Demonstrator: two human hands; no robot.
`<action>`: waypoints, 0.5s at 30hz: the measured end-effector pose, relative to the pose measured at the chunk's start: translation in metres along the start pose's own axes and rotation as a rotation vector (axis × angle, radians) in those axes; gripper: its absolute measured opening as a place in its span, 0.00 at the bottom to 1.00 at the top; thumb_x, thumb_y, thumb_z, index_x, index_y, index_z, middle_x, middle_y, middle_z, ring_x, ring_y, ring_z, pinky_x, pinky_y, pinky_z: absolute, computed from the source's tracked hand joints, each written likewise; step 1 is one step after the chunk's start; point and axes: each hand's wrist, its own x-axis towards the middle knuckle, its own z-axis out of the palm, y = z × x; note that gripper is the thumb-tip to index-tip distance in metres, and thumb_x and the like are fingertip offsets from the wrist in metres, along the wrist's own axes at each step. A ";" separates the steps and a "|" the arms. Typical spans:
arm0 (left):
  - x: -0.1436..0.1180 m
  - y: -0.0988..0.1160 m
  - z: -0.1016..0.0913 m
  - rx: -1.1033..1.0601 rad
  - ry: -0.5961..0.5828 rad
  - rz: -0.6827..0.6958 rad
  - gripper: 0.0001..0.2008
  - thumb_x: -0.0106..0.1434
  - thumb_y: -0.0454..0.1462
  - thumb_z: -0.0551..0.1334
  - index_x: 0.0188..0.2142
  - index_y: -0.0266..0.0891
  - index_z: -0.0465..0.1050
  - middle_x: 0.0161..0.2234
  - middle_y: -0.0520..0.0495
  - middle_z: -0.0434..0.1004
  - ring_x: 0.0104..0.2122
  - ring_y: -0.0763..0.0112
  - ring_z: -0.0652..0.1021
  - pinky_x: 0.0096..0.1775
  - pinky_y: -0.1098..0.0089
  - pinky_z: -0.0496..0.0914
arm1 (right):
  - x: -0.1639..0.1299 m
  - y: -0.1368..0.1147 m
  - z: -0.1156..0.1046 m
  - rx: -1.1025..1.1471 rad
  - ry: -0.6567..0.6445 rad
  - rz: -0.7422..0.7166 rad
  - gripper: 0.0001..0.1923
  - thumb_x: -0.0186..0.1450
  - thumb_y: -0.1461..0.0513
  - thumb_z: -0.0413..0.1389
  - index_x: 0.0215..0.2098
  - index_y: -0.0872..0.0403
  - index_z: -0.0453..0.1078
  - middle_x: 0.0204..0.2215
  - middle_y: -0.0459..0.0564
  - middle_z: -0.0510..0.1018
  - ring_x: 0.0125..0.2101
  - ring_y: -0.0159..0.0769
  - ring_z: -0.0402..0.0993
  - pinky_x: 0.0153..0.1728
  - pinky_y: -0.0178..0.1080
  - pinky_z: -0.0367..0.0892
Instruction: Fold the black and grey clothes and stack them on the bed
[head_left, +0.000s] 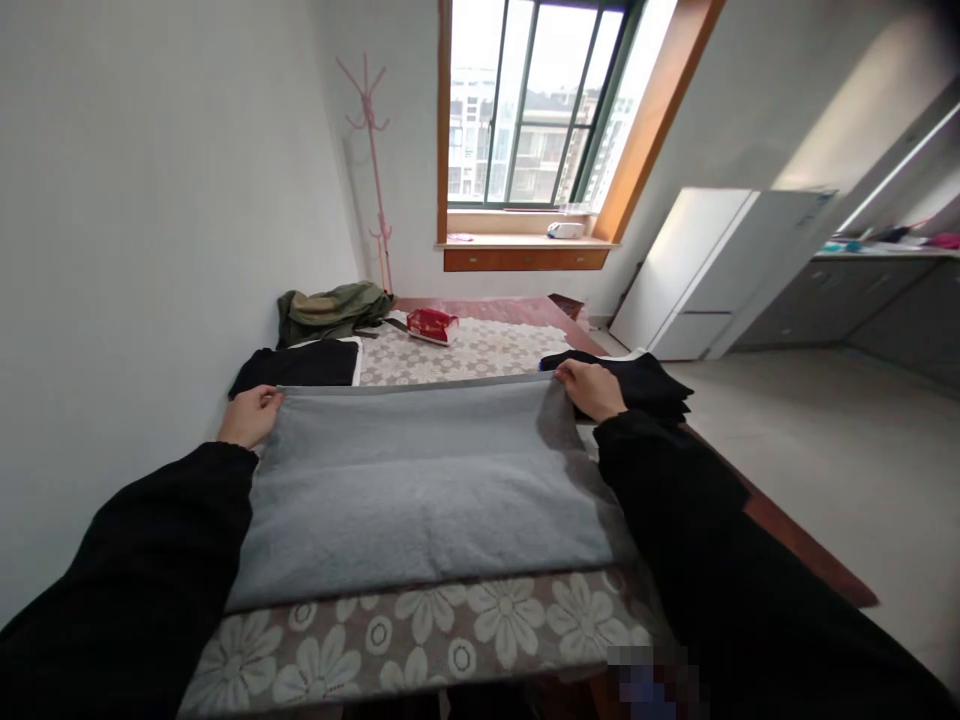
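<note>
Grey cloth [427, 490] spread over floral tablecloth [506, 618]; my left grip [250, 416] pinches one far corner, right grip [594, 390] other, probably keeping edge taut. Black pile [646, 386] by tablecloth's right side.

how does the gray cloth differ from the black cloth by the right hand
The gray cloth is spread wide; the black cloth lies in a smaller, layered stack. The left hand and right hand pinch the gray cloth at its far corners; neither appears to grip the black cloth. Both are fabric.
</note>
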 end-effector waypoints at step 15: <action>-0.093 -0.022 -0.022 0.056 -0.090 0.115 0.26 0.60 0.52 0.59 0.51 0.41 0.74 0.52 0.42 0.78 0.47 0.53 0.81 0.50 0.56 0.76 | -0.087 0.023 0.007 0.214 0.015 -0.155 0.17 0.72 0.56 0.50 0.55 0.53 0.70 0.41 0.55 0.81 0.41 0.46 0.79 0.43 0.42 0.70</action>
